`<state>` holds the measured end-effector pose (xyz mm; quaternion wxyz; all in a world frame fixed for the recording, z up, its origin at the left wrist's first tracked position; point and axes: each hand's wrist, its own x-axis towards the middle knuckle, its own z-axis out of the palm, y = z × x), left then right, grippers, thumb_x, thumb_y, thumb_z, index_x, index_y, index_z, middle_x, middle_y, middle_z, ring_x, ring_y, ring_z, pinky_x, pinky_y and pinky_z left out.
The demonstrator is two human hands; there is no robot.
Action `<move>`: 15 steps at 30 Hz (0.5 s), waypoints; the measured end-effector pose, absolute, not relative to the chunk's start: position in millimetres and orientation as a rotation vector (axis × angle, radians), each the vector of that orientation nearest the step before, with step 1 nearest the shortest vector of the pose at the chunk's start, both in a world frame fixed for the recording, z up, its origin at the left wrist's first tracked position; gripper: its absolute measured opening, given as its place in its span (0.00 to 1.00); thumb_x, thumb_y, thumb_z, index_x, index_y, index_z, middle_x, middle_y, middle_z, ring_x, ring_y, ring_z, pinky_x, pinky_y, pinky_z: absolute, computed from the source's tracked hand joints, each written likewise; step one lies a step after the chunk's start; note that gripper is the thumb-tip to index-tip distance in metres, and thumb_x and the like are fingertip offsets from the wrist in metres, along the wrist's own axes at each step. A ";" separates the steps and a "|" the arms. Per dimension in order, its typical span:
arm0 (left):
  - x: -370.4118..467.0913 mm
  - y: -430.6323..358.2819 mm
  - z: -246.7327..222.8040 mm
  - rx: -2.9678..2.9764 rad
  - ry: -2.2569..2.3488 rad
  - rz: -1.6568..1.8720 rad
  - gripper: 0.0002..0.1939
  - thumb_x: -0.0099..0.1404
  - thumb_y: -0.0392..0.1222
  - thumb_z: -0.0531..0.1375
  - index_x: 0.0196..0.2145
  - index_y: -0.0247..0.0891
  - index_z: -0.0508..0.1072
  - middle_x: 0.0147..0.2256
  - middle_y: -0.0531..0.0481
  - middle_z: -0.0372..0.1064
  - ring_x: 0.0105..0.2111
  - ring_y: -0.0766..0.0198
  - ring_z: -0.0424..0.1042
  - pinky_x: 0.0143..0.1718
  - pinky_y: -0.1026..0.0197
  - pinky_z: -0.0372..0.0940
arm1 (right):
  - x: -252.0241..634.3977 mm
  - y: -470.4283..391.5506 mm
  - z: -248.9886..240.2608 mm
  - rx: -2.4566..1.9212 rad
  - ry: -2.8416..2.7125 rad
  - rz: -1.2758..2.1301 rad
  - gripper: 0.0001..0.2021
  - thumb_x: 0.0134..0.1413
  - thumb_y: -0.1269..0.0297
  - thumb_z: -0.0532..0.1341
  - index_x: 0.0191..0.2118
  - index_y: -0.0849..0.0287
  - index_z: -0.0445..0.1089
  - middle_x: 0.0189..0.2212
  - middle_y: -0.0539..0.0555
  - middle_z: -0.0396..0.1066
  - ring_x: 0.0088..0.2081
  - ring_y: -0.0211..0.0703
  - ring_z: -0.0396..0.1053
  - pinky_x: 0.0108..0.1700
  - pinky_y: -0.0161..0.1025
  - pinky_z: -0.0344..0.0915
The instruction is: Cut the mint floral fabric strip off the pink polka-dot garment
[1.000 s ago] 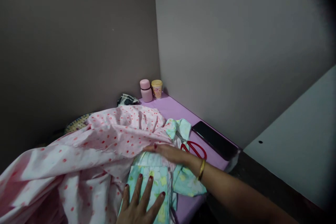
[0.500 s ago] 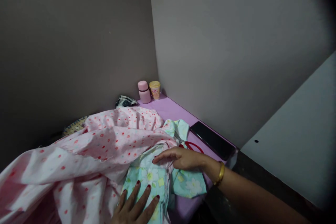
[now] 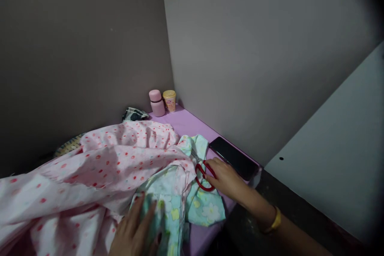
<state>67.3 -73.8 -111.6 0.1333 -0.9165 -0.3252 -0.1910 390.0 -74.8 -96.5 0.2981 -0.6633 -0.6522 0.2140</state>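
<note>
Nearest us, our left hand (image 3: 135,232) lies flat on the green floral cloth (image 3: 180,204), its fingers (image 3: 150,218) loosely spread and blurred. Beside it the pink dotted fabric (image 3: 90,168) is heaped over the purple surface (image 3: 192,124). Further out, our right hand (image 3: 226,178) rests on the red-handled scissors (image 3: 204,176), fingers curled about the loops, at the cloth's far edge. A black phone (image 3: 232,157) lies just beyond, then a pink bottle (image 3: 156,103) and yellow cup (image 3: 169,100) in the corner

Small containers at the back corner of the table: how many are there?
2. A pink bottle stands in the corner, and a yellow cup stands just right of it. The cloth may hide more.
</note>
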 end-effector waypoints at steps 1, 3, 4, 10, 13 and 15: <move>67.8 -75.1 -113.6 -2.637 -1.106 -0.589 0.33 0.62 0.44 0.51 0.63 0.40 0.44 0.57 0.33 0.57 0.54 0.48 0.61 0.44 0.51 0.67 | 389.3 -78.1 -99.8 -1.795 -1.736 0.554 0.15 0.46 0.67 0.59 0.43 0.61 0.68 0.38 0.61 0.68 0.41 0.54 0.65 0.45 0.49 0.59; 68.4 -77.3 -115.2 -2.633 -1.475 -0.669 0.31 0.63 0.45 0.49 0.62 0.37 0.44 0.59 0.31 0.52 0.58 0.47 0.54 0.50 0.46 0.62 | 385.7 -80.4 -103.8 -1.847 -1.733 0.545 0.19 0.45 0.67 0.59 0.47 0.59 0.66 0.40 0.61 0.67 0.42 0.55 0.65 0.44 0.49 0.59; 68.7 -77.5 -113.6 -2.639 -1.675 -0.700 0.30 0.64 0.47 0.48 0.61 0.35 0.46 0.59 0.31 0.52 0.59 0.47 0.54 0.52 0.45 0.60 | 384.6 -79.6 -104.4 -1.868 -1.727 0.549 0.21 0.44 0.68 0.59 0.48 0.59 0.65 0.40 0.61 0.67 0.41 0.55 0.65 0.44 0.49 0.59; 76.9 -57.1 -76.0 -2.580 -2.732 -0.747 0.33 0.51 0.64 0.55 0.46 0.34 0.65 0.49 0.37 0.67 0.50 0.46 0.64 0.53 0.47 0.57 | 407.9 -76.0 -103.4 -1.925 -1.588 0.690 0.28 0.39 0.71 0.58 0.52 0.60 0.61 0.32 0.56 0.70 0.32 0.49 0.68 0.34 0.44 0.62; 84.2 -45.3 -63.1 -2.598 -3.008 -0.678 0.28 0.46 0.62 0.61 0.38 0.38 0.71 0.40 0.43 0.74 0.43 0.46 0.70 0.46 0.51 0.63 | 419.3 -93.2 -107.0 -1.819 -1.424 0.899 0.22 0.43 0.67 0.58 0.49 0.58 0.60 0.29 0.53 0.68 0.28 0.44 0.67 0.28 0.39 0.63; 89.2 -42.4 -57.3 -2.507 -3.373 -0.806 0.26 0.44 0.58 0.65 0.36 0.38 0.72 0.33 0.46 0.76 0.35 0.49 0.74 0.38 0.53 0.67 | 418.3 -110.0 -104.3 -1.610 -1.286 1.103 0.21 0.46 0.64 0.59 0.48 0.56 0.60 0.33 0.54 0.68 0.33 0.45 0.69 0.33 0.40 0.65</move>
